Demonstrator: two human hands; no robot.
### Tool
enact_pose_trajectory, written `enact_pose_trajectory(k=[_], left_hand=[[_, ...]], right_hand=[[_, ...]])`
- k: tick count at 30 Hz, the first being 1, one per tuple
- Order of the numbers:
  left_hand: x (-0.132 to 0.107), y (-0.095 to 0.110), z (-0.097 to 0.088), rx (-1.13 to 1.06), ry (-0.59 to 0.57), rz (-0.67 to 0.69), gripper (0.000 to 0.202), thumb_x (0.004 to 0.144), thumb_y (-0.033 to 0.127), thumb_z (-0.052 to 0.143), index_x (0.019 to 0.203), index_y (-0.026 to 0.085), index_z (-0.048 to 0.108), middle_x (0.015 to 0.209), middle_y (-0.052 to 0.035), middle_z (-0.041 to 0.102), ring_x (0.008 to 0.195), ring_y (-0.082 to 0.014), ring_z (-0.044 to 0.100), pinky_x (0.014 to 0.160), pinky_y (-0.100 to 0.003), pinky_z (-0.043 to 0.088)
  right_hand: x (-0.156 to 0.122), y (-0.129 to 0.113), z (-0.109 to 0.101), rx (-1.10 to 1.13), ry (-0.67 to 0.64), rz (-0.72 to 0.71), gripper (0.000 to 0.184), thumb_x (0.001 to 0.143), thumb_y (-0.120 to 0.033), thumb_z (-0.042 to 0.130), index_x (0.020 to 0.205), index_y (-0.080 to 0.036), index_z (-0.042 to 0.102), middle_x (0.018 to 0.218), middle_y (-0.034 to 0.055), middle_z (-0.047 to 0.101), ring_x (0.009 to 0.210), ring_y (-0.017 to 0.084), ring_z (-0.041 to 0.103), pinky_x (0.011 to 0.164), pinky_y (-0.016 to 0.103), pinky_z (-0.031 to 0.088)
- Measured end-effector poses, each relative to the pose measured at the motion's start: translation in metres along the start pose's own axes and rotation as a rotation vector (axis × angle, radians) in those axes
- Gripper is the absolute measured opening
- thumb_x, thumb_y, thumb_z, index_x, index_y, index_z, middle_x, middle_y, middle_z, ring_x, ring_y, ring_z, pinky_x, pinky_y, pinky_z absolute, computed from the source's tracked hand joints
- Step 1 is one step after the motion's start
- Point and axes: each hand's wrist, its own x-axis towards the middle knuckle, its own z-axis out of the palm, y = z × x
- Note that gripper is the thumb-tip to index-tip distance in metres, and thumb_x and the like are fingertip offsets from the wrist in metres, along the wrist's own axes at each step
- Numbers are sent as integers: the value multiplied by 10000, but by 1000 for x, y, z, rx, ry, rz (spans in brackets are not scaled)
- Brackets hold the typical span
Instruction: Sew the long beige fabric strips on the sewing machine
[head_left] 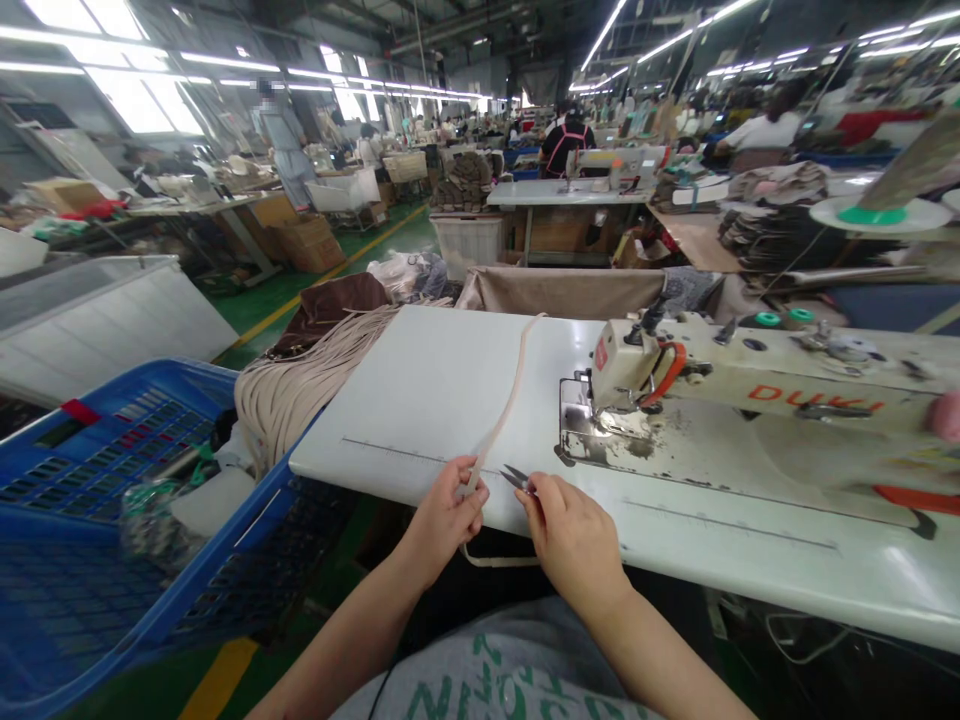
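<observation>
My left hand [444, 518] pinches the near end of a long beige strap [510, 400] that runs away across the white sewing table [427, 400]. My right hand [571, 535] is closed round small thread snips [516, 478], whose open blades point left toward the strap end, a little apart from it. Both hands hover at the table's near edge, close together. A loop of the strap hangs below the edge between my wrists.
A worn white sewing machine [750, 390] stands on the right of the table. A pile of beige straps [307, 385] lies at the left, above a blue plastic crate [112, 520]. Other people work at tables far behind.
</observation>
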Motion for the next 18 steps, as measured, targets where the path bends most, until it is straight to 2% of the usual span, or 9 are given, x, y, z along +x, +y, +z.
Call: enact_pose_trajectory(k=[2, 4, 9, 13, 18], left_hand=[[2, -8, -3, 50, 83, -6, 513, 847, 528, 689, 1182, 187, 502, 828, 21, 568, 505, -53, 459, 438, -176, 282], [3, -14, -6, 52, 90, -18, 490, 851, 556, 657, 1122, 169, 526, 734, 34, 553, 470, -53, 414, 427, -179, 246], [-1, -12, -5, -87, 19, -44, 555, 812, 578, 692, 1137, 134, 623, 886, -48, 622, 531, -58, 470, 431, -185, 219], [-7, -3, 0, -174, -84, -76, 512, 829, 542, 710, 1122, 125, 663, 877, -57, 637, 519, -43, 422, 433, -191, 174], [-10, 0, 3, -162, -163, -54, 517, 855, 551, 700, 1165, 139, 661, 904, -69, 649, 537, -49, 420, 432, -199, 160]], right_hand=[[-1, 1, 3, 40, -32, 36, 206, 1067, -330, 473, 1027, -184, 612, 823, 48, 711, 724, 227, 664, 676, 337, 428], [-2, 0, 4, 95, -79, 77, 178, 1051, -329, 505, 1035, -189, 614, 874, 53, 725, 757, 236, 683, 686, 338, 446], [-1, -2, 5, 247, -187, 153, 118, 1020, -292, 554, 1011, -199, 625, 900, 48, 736, 813, 239, 712, 721, 332, 490], [0, -3, 4, 284, -219, 195, 116, 1010, -299, 569, 982, -206, 633, 876, 39, 743, 790, 235, 715, 699, 330, 486], [1, -3, 2, 279, -214, 204, 126, 1015, -309, 562, 984, -209, 631, 883, 42, 750, 776, 229, 708, 692, 321, 471]])
